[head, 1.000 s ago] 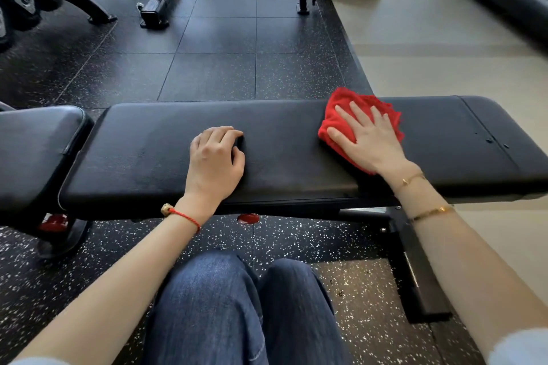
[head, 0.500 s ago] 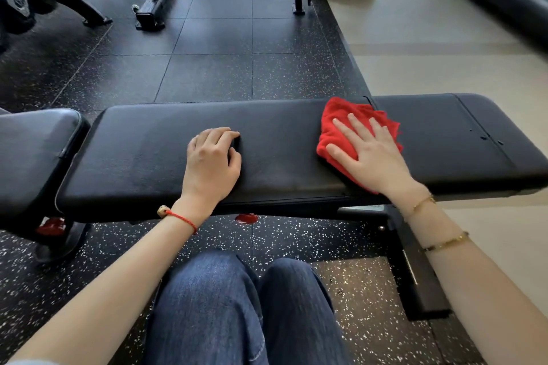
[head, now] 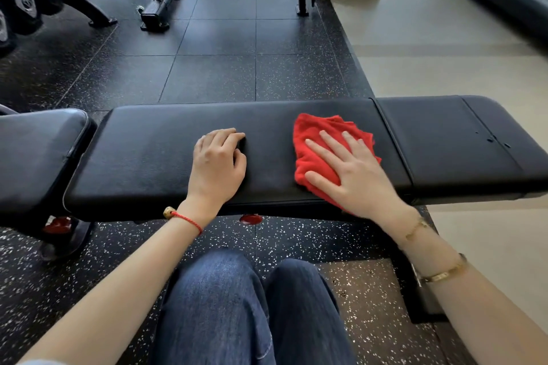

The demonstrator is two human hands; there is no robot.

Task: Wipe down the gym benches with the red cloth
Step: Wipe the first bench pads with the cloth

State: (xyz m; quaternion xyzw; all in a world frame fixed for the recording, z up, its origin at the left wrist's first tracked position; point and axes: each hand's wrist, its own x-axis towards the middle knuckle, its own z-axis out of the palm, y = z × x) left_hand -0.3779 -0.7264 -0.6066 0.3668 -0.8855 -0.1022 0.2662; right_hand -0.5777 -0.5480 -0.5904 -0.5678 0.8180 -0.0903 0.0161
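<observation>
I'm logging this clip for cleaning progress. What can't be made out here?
- Head view: pad under the cloth and right hand, covered.
- Left hand fingertips, curled under.
- Bench legs, hidden by the pad.
- Dumbbells, cut by the left edge.
- Which areas are wiped.

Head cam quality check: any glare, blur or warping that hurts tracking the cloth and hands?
Head view: red cloth, right hand and left hand are sharp, no motion blur; soft sheen on the bench pad, no blown glare; wide-angle bend curves the bench toward the frame edges; daylight brightens the tan floor.
</observation>
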